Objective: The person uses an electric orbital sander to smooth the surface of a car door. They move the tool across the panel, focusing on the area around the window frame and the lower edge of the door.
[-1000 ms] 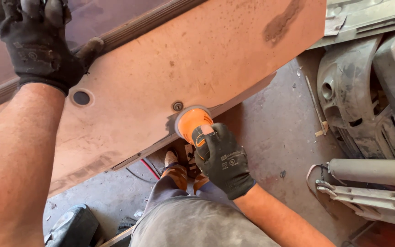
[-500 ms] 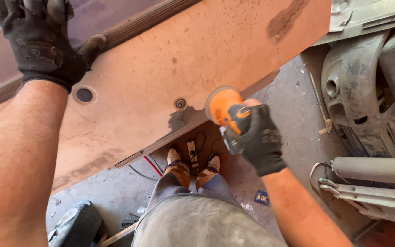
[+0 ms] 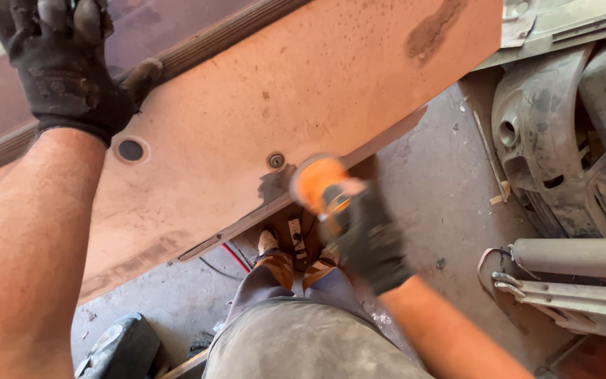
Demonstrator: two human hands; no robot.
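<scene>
Gloved hands meet a dusty, primer-coloured car body panel (image 3: 303,91) as we look down over it in a cluttered workshop. Our left hand (image 3: 64,67), in a black work glove, is clenched over the panel's upper edge by a dark ribbed trim strip (image 3: 205,52), steadying the sheet where it stands tilted in front of us. Our right hand (image 3: 366,242), also gloved in black, is wrapped around a small orange power tool (image 3: 320,184) whose round orange head sits at the panel's lower edge, just right of a bolt (image 3: 275,161) set in the metal; the head is blurred, so we cannot tell whether it touches the surface. Farther left on the panel is a round hole (image 3: 130,149). Beneath the panel we see our grey trousers (image 3: 303,337) and orange-toned shoes (image 3: 275,256) on the concrete floor (image 3: 443,182), with a red cable (image 3: 236,256) running under the panel's edge. At right lie a grey plastic wheel-arch liner (image 3: 548,140), a pale metal cylinder (image 3: 576,256) and a flat metal bracket (image 3: 569,295); at lower left sits a dark, rounded object (image 3: 117,347) we cannot identify.
</scene>
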